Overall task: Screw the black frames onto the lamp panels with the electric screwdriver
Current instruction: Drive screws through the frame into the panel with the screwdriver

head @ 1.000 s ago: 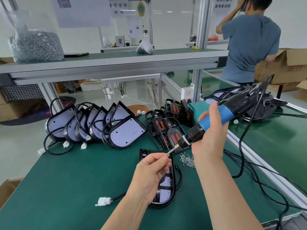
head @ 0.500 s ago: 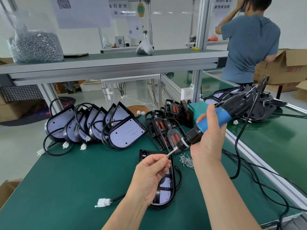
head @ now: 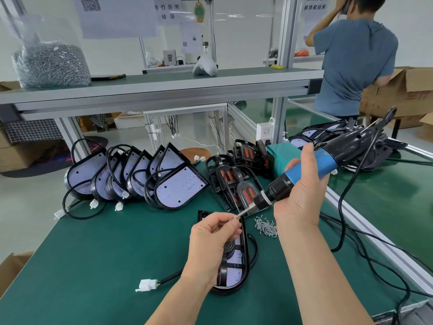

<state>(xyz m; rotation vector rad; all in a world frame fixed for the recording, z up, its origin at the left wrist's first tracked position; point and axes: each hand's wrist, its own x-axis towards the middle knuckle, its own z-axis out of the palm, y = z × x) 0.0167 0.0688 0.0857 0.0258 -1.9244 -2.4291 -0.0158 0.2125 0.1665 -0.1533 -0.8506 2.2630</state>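
Nearby, small silver screws (head: 266, 227) lie heaped just right of the black-framed lamp panel (head: 237, 266) flat on the green mat (head: 117, 254), half hidden by the left hand (head: 213, 240). Its thumb and forefinger pinch the bit of the blue-and-black electric screwdriver (head: 325, 163), gripped by the right hand (head: 302, 195).

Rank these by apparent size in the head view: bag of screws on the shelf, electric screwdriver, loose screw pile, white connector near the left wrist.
1. electric screwdriver and bag of screws: comparable. The tool is much nearer the camera, so I won't rank them.
2. loose screw pile
3. white connector, only slightly smaller.
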